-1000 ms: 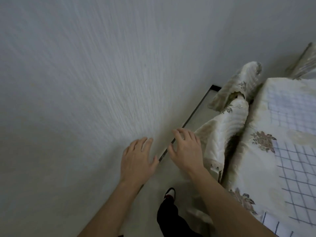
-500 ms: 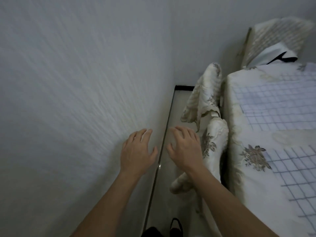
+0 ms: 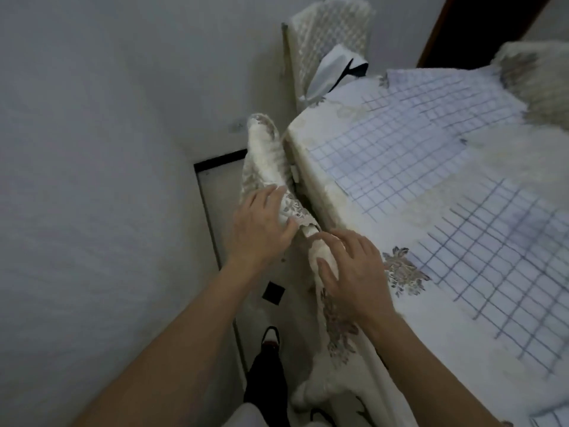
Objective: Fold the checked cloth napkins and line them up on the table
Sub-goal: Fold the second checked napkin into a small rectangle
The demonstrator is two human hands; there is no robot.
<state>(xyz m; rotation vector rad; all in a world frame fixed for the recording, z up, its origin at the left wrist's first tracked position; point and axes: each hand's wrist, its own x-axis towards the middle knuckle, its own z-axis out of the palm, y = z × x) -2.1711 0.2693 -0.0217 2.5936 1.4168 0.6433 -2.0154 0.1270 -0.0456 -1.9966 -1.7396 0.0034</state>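
Two white napkins with a dark grid lie spread flat on the table, one farther away (image 3: 415,134) and one nearer at the right (image 3: 508,241). A cream tablecloth with flower motifs (image 3: 446,349) covers the table. My left hand (image 3: 261,223) hovers with relaxed, spread fingers over the cream-covered back of a chair (image 3: 264,161) at the table's left edge. My right hand (image 3: 351,266) is beside it at the table's corner, fingers loosely bent, holding nothing. Neither hand touches a napkin.
A pale wall fills the left side, leaving a narrow strip of floor where my shoe (image 3: 271,337) stands. A second covered chair (image 3: 326,35) with a white and dark item (image 3: 332,72) stands behind the table. A dark door (image 3: 480,26) is at the top right.
The view has swung right from the wall toward the table, so more of the napkins shows. Both hands have moved right, from in front of the wall to over the chair and table corner.
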